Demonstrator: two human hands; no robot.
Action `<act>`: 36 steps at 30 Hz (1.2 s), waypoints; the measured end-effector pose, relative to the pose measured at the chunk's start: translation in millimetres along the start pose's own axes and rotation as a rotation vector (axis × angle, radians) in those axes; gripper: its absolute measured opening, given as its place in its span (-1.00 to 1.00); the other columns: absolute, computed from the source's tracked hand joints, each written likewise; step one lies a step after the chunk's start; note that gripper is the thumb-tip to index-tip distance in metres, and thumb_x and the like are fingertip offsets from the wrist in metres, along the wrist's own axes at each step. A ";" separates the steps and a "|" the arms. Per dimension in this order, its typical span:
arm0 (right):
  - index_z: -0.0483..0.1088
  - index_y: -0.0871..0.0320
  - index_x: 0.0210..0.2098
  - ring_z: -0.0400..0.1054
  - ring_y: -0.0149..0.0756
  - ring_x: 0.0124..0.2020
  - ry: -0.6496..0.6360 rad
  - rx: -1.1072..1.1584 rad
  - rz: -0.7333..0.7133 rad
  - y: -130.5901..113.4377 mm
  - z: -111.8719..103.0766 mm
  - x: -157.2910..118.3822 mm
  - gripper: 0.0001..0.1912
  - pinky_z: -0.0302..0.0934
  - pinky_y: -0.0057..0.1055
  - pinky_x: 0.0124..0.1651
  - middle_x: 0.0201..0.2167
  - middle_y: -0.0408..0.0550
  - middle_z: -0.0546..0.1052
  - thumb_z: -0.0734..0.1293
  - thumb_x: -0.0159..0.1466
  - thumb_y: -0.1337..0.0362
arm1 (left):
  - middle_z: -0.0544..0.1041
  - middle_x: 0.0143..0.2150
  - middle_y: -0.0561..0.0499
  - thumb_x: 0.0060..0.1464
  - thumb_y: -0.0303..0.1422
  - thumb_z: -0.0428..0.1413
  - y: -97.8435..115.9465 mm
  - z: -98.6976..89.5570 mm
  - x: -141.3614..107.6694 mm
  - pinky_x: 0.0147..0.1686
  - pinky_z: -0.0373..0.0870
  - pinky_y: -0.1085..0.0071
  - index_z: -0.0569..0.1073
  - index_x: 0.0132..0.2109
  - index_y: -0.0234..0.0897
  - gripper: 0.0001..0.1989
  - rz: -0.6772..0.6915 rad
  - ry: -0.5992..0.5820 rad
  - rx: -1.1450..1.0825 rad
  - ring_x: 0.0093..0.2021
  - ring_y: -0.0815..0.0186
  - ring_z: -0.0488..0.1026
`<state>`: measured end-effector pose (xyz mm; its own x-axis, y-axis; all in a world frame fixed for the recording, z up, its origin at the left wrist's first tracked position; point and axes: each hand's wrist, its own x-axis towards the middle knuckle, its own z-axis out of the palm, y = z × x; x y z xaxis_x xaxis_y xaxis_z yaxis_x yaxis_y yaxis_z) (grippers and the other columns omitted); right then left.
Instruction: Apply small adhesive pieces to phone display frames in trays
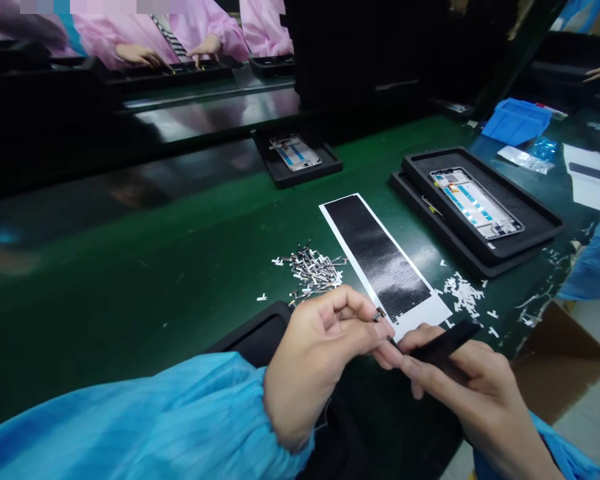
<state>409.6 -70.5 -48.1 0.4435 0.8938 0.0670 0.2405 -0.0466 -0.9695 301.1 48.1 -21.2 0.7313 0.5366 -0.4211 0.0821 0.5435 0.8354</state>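
Grip of the left hand (320, 353) is narrow, thumb and index finger pinching a small dark strip-like part (379, 315); right hand (485, 380) has its grip closed around a black, flat, tapered tool (447, 347), tip end toward the left fingers; can't tell if tool touches part. Both hands are over the near edge of the green, glossy table (205, 260), at the near end of a white-backed sheet with black ribbed face (380, 257); loose pile of small silver-and-dark strips (316, 270) sits left of the sheet; scattered white T-shaped scraps (463, 295) right of it. Beyond the scraps, two stacked black foam trays (537, 213), upper one holding a silver phone-like frame with blue strips (483, 203); similar smaller-looking frame (296, 153) lies in a single black tray (293, 179) farther back; blue plastic bin (516, 122) far right.
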 end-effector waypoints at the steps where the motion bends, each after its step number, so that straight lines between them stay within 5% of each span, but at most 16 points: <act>1: 0.46 0.07 -0.44 0.33 -0.50 -0.47 -0.003 0.033 0.009 0.0 0.5 0.5 -0.91 0.20 -0.63 -0.42 -0.49 -0.24 0.48 0.33 0.19 0.27 | 0.50 -0.58 0.03 -0.17 -0.43 0.18 -2.0 0.3 0.1 -0.44 0.36 0.54 0.32 -0.48 -0.35 -0.85 0.009 -0.018 -0.011 -0.55 0.41 0.44; 4: 0.42 0.12 -0.51 0.23 -0.49 -0.57 -0.022 0.070 0.017 -0.7 -3.0 0.7 -0.84 0.11 -0.58 -0.53 -0.59 -0.21 0.40 0.31 0.20 0.26 | 0.46 -0.61 0.07 -0.16 -0.40 0.17 -3.3 0.4 -0.5 -0.46 0.33 0.55 0.34 -0.47 -0.34 -0.86 0.027 -0.040 0.063 -0.56 0.43 0.41; 8: 0.32 0.16 -0.56 0.15 -0.49 -0.59 -0.150 -0.073 0.059 -5.7 -11.6 1.1 -0.77 0.06 -0.54 -0.54 -0.63 -0.21 0.28 0.24 0.22 0.28 | 0.39 -0.58 0.12 -0.19 -0.47 0.12 3.6 -2.4 -4.9 -0.50 0.23 0.53 0.39 -0.48 -0.32 -0.96 0.005 -0.092 0.508 -0.54 0.42 0.33; 12: 0.27 0.16 -0.54 0.18 -0.47 -0.54 -0.339 -0.122 0.061 -8.9 -14.5 1.6 -0.74 0.10 -0.51 -0.48 -0.58 -0.20 0.31 0.19 0.27 0.28 | 0.43 -0.55 0.11 0.04 -0.47 0.04 3.2 -7.1 -9.0 -0.42 0.17 0.47 0.49 -0.45 -0.25 -0.83 0.222 -0.274 1.007 -0.45 0.37 0.34; 18: 0.46 0.08 -0.31 0.41 -0.33 -0.30 0.148 -0.030 0.027 14.6 -21.8 2.0 -0.90 0.31 -0.51 -0.31 -0.30 -0.12 0.50 0.33 0.20 0.22 | 0.49 -0.39 -0.02 0.15 -0.52 -0.12 -7.3 -13.3 -4.8 -0.35 0.29 0.39 0.43 -0.37 -0.30 -0.74 0.673 -0.217 1.399 -0.35 0.28 0.38; 24: 0.50 0.05 -0.36 0.42 -0.35 -0.27 0.291 -0.074 0.044 34.1 -25.6 5.3 -0.93 0.32 -0.55 -0.22 -0.33 -0.18 0.53 0.38 0.15 0.23 | 0.50 -0.03 -0.18 0.16 -0.57 -0.19 -27.0 -17.7 2.9 0.15 0.15 0.25 0.44 -0.26 -0.42 -0.71 1.068 -0.344 1.655 0.02 0.19 0.38; 31: 0.51 0.04 -0.43 0.44 -0.38 -0.33 0.475 -0.262 -0.019 27.2 -18.8 4.5 -0.93 0.33 -0.59 -0.25 -0.39 -0.24 0.55 0.39 0.12 0.21 | 0.46 0.03 -0.22 0.22 -0.55 -0.24 -32.6 -18.0 7.3 0.17 0.14 0.20 0.45 -0.28 -0.42 -0.64 1.137 -0.355 1.691 0.07 0.18 0.36; 36: 0.52 0.05 -0.43 0.45 -0.37 -0.36 0.491 -0.316 -0.016 31.3 -20.4 1.9 -0.92 0.34 -0.59 -0.31 -0.37 -0.21 0.56 0.40 0.13 0.20 | 0.47 0.00 -0.24 0.20 -0.55 -0.21 -31.1 -15.7 10.7 0.20 0.09 0.17 0.45 -0.25 -0.45 -0.68 1.131 -0.418 1.720 0.07 0.17 0.36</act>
<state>435.6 -79.4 -73.5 0.7676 0.5876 0.2558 0.4630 -0.2325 -0.8553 295.7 47.1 -57.2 0.9523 -0.1497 0.2659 -0.1867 -0.9751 0.1195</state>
